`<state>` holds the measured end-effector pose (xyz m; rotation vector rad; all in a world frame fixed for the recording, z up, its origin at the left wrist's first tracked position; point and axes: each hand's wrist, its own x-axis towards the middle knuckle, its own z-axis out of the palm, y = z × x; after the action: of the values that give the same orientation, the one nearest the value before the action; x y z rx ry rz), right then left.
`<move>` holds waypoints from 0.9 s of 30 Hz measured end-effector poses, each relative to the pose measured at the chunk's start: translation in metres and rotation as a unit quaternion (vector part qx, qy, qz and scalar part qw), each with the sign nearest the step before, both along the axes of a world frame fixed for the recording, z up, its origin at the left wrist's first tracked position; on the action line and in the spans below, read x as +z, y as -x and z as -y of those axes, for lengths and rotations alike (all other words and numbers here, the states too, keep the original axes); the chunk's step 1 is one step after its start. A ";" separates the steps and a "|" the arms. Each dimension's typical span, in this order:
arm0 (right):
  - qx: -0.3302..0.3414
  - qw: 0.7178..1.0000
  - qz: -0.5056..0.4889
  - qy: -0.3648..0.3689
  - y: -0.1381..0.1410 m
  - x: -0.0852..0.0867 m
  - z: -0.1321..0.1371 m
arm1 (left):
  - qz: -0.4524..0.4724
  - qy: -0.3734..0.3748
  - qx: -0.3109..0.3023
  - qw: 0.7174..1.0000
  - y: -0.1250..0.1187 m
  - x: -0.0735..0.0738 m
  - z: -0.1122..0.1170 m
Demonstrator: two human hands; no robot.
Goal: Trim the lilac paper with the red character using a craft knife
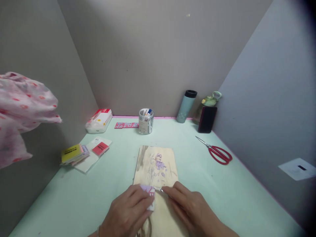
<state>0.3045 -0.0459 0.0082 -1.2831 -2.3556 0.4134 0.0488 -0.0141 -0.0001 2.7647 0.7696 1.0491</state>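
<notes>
Card [151, 205], small and printed purple and white, is pinched in the left hand [129, 209], whose fingers hide much of it, its visible right edge running near to far. Closed around a slim metal-tipped tool [162, 190], largely covered, the right hand [190, 204] aims it left, over a cream rectangular panel [171, 164] lying lengthwise near to far, near end obscured.

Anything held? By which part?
Left grip: purple-and-white printed piece, by its left side. Right grip: slim metal tool, by the end away from that piece.
</notes>
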 end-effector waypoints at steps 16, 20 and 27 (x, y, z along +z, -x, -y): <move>-0.002 0.995 0.083 -0.055 0.014 -0.003 0.008 | 0.012 -0.002 0.001 1.000 -0.001 0.002 0.002; 0.003 0.988 0.093 -0.121 0.016 0.000 0.008 | 0.008 -0.005 0.002 1.000 0.000 0.000 0.001; -0.016 0.984 0.085 -0.159 0.020 0.001 0.010 | 0.004 -0.003 -0.003 1.000 0.000 0.000 0.002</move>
<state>0.2841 -0.0559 0.0091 -1.2419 -2.4120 -0.0856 0.0486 -0.0156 -0.0001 2.7637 0.7575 1.0635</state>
